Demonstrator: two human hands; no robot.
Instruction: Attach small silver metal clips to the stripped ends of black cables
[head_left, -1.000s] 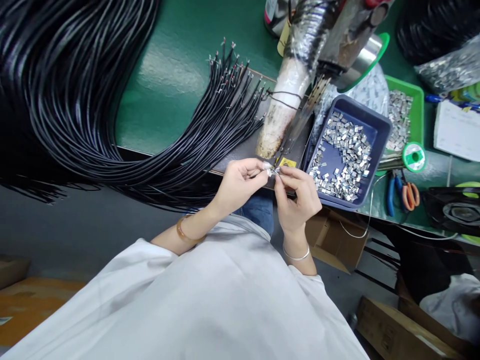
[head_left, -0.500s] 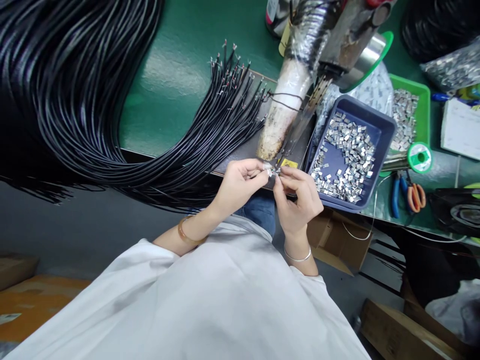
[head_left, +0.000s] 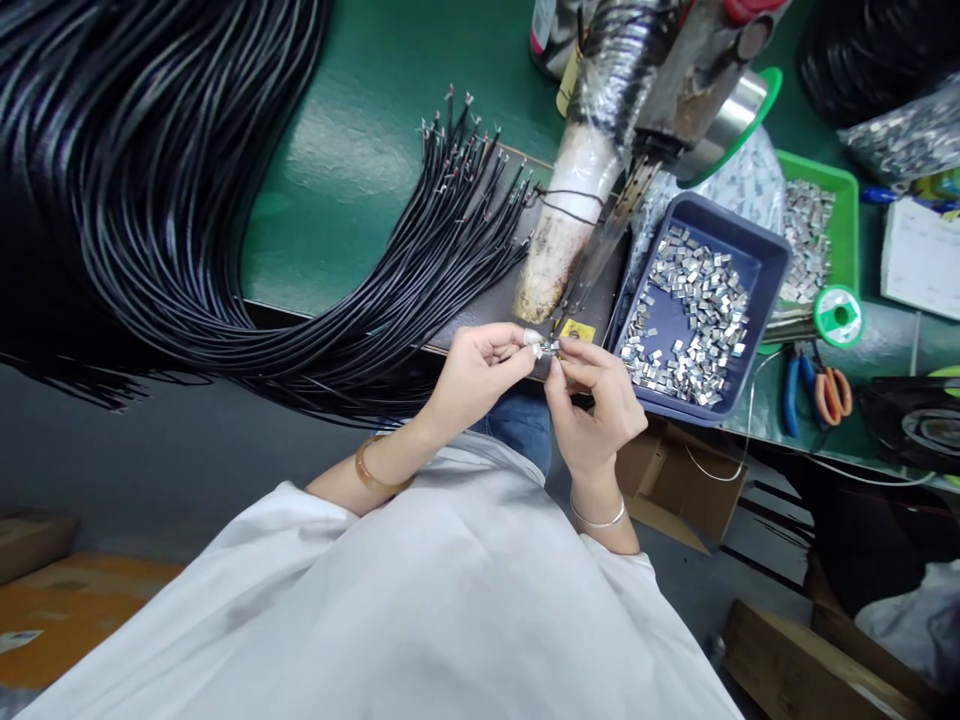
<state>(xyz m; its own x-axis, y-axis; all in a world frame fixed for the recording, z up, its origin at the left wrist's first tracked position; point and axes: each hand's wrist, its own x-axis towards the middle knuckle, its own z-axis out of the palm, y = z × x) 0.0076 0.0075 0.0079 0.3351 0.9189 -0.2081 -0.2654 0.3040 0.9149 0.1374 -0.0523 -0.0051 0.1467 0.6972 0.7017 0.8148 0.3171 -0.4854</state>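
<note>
My left hand point(head_left: 484, 370) is closed in a pinch, with white wrapping on its fingertips; what lies between those fingertips is mostly hidden. Facing it, my right hand point(head_left: 598, 400) pinches a small silver metal connector point(head_left: 553, 347) between thumb and index finger. The fingertips of both hands almost meet around this piece, just below the soldering station's tip area and a yellow label point(head_left: 577, 331). To the right of my right hand, a blue tray point(head_left: 765, 250) holds many loose silver connectors point(head_left: 701, 300). A fan of black cables point(head_left: 420, 270) with stripped ends lies left of my hands.
A white wrapped tube point(head_left: 559, 225) slants down close above my hands, beside a metal stand point(head_left: 679, 90). Further right are a green tray point(head_left: 847, 200), a solder spool point(head_left: 839, 315) and pliers point(head_left: 831, 395). An open cardboard box point(head_left: 682, 480) sits below the bench edge.
Both hands stay nearly in place at the same spot. The right fingertips have shifted slightly, and a little more of the silver piece shows between the hands.
</note>
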